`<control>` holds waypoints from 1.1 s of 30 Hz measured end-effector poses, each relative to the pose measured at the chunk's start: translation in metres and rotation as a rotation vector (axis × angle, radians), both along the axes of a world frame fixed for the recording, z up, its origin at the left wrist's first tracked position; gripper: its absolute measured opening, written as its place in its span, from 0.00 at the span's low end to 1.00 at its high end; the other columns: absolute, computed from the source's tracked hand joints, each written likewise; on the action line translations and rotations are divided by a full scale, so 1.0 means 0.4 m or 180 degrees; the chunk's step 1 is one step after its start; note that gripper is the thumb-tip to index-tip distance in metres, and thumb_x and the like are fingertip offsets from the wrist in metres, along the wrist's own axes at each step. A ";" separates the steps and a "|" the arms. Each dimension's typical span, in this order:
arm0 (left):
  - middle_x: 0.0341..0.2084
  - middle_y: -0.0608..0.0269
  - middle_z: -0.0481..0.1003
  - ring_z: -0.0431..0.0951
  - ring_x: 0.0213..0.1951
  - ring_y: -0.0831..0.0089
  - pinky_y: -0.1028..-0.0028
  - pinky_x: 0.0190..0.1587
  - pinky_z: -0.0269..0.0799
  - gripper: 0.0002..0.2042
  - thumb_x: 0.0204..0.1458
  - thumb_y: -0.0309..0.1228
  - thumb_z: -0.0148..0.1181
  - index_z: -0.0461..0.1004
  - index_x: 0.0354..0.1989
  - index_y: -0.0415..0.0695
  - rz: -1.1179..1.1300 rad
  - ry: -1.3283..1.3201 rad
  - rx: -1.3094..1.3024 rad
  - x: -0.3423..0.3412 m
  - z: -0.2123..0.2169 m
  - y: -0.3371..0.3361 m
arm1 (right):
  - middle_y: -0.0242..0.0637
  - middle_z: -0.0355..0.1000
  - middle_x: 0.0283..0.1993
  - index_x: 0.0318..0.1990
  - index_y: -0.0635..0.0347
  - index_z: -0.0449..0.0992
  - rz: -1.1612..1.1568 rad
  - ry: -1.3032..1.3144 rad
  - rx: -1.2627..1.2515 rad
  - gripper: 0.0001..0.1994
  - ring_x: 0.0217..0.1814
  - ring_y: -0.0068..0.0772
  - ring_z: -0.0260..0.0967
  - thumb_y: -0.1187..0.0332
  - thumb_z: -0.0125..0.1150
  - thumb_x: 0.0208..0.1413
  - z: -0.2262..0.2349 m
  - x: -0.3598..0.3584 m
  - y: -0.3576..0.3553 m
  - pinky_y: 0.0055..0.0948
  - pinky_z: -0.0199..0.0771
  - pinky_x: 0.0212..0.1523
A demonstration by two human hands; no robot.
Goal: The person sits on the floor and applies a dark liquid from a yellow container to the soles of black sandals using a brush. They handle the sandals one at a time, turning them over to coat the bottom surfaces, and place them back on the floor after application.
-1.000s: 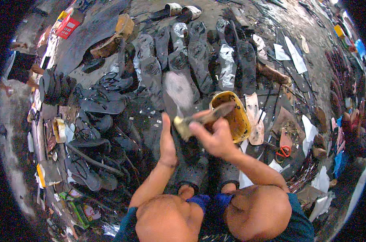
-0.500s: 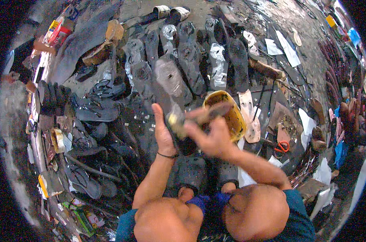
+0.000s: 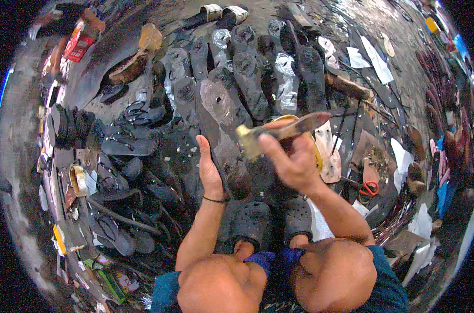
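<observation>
My left hand (image 3: 211, 169) holds up a dark shoe sole (image 3: 236, 175) by its left edge, thumb pointing away from me. Its face looks wet and greyish; the fingers behind it are hidden. Wrapped round a flat brush (image 3: 315, 122) is my right hand (image 3: 294, 164). The brush's pale yellow bristles (image 3: 249, 143) point left, just over the sole's right side, and are slightly blurred. Partly covered by this hand stands a yellow tub (image 3: 319, 151). Beyond both hands lie several dark soles, among them one with a shiny greyish patch (image 3: 216, 99) and one with silvery patches (image 3: 285, 78).
Black sandals (image 3: 130, 141) pile up on the left. Scissors with orange-red handles (image 3: 369, 188), thin dark rods (image 3: 340, 128) and white scraps (image 3: 401, 156) lie on the right. White-strapped sandals (image 3: 234, 15) sit at the far edge. My dark clogs (image 3: 250, 221) are close below.
The brush has come off the sole's face, moving up and to the right with my right hand. More of the sole now shows. My left hand has barely shifted.
</observation>
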State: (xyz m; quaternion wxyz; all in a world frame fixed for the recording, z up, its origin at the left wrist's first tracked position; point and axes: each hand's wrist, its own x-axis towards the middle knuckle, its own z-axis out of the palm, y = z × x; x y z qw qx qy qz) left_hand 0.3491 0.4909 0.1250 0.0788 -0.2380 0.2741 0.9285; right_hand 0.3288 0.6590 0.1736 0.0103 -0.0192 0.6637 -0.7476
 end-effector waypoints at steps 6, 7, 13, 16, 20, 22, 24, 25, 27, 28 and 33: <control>0.40 0.57 0.79 0.80 0.36 0.62 0.65 0.41 0.80 0.39 0.51 0.69 0.54 0.74 0.50 0.38 -0.0220 -0.0437 -0.0726 -0.002 -0.026 0.023 | 0.40 0.80 0.41 0.40 0.59 0.81 0.1322 0.0391 0.0499 0.12 0.43 0.39 0.78 0.59 0.68 0.56 -0.010 0.111 -0.032 0.39 0.76 0.47; 0.40 0.57 0.79 0.81 0.36 0.62 0.64 0.41 0.81 0.41 0.51 0.71 0.52 0.74 0.49 0.39 -0.0222 -0.0325 -0.0630 0.001 -0.031 -0.026 | 0.40 0.80 0.41 0.40 0.59 0.81 0.1026 0.0055 0.0444 0.13 0.42 0.36 0.78 0.59 0.67 0.57 0.010 0.087 -0.019 0.39 0.76 0.46; 0.46 0.60 0.79 0.80 0.45 0.65 0.67 0.47 0.78 0.36 0.59 0.67 0.44 0.72 0.57 0.46 -0.0520 -0.0017 -0.0443 -0.025 0.001 0.024 | 0.26 0.74 0.39 0.43 0.60 0.79 0.1530 -0.1438 -0.0165 0.16 0.40 0.19 0.70 0.56 0.67 0.60 -0.157 0.141 0.087 0.27 0.72 0.43; 0.64 0.56 0.67 0.70 0.60 0.65 0.61 0.61 0.67 0.34 0.64 0.53 0.51 0.55 0.70 0.44 -0.0777 0.0145 -0.1064 0.018 -0.041 0.057 | 0.27 0.75 0.38 0.42 0.60 0.78 0.0250 -0.1857 -0.0139 0.17 0.37 0.20 0.70 0.55 0.70 0.57 -0.149 0.027 0.166 0.29 0.75 0.42; 0.61 0.57 0.70 0.75 0.54 0.67 0.63 0.57 0.73 0.25 0.65 0.40 0.55 0.60 0.67 0.44 -0.0837 0.0161 -0.1441 0.119 -0.096 0.011 | 0.27 0.73 0.34 0.38 0.56 0.76 -0.0822 -0.1272 0.0223 0.10 0.33 0.19 0.71 0.62 0.68 0.58 -0.281 -0.153 0.495 0.26 0.76 0.34; 0.60 0.54 0.70 0.75 0.55 0.65 0.65 0.58 0.72 0.25 0.65 0.37 0.56 0.60 0.67 0.41 -0.0727 -0.0020 -0.1623 0.193 -0.120 -0.060 | 0.28 0.73 0.31 0.35 0.56 0.78 -0.1183 -0.1409 -0.0248 0.12 0.31 0.20 0.69 0.58 0.67 0.58 -0.278 -0.149 0.529 0.25 0.70 0.33; 0.56 0.54 0.74 0.77 0.53 0.65 0.68 0.56 0.74 0.22 0.64 0.34 0.57 0.64 0.63 0.38 -0.0569 -0.0106 -0.1706 0.233 -0.135 -0.053 | 0.29 0.74 0.32 0.34 0.57 0.80 -0.1302 -0.1820 0.0462 0.14 0.34 0.23 0.72 0.55 0.66 0.58 -0.422 -0.085 0.683 0.30 0.73 0.37; 0.55 0.54 0.74 0.76 0.53 0.65 0.68 0.56 0.74 0.22 0.63 0.35 0.58 0.65 0.62 0.38 -0.0743 0.0002 -0.2098 0.254 -0.146 -0.065 | 0.32 0.76 0.34 0.35 0.59 0.80 -0.1245 -0.1647 0.1080 0.17 0.36 0.28 0.73 0.53 0.65 0.58 -0.441 -0.061 0.663 0.35 0.73 0.40; 0.54 0.54 0.75 0.76 0.54 0.67 0.69 0.56 0.74 0.21 0.63 0.35 0.59 0.67 0.61 0.39 -0.1081 0.0085 -0.2952 0.285 -0.168 -0.093 | 0.42 0.80 0.41 0.40 0.65 0.82 -0.1072 -0.1246 0.2448 0.22 0.41 0.44 0.76 0.49 0.62 0.61 -0.429 -0.001 0.620 0.44 0.72 0.44; 0.52 0.55 0.76 0.76 0.53 0.65 0.68 0.56 0.73 0.21 0.61 0.35 0.61 0.69 0.59 0.40 -0.1359 0.0363 -0.3694 0.273 -0.146 -0.095 | 0.48 0.80 0.43 0.45 0.65 0.81 -0.1158 -0.0896 0.3248 0.24 0.46 0.51 0.75 0.48 0.57 0.63 -0.432 0.040 0.656 0.46 0.72 0.48; 0.59 0.54 0.71 0.69 0.60 0.57 0.60 0.65 0.63 0.21 0.52 0.32 0.64 0.71 0.55 0.44 -0.1718 0.1253 -0.7276 0.053 -0.124 -0.333 | 0.41 0.77 0.45 0.55 0.57 0.78 -0.1672 -0.1732 0.2250 0.26 0.44 0.31 0.74 0.45 0.48 0.68 -0.307 0.150 0.579 0.33 0.70 0.48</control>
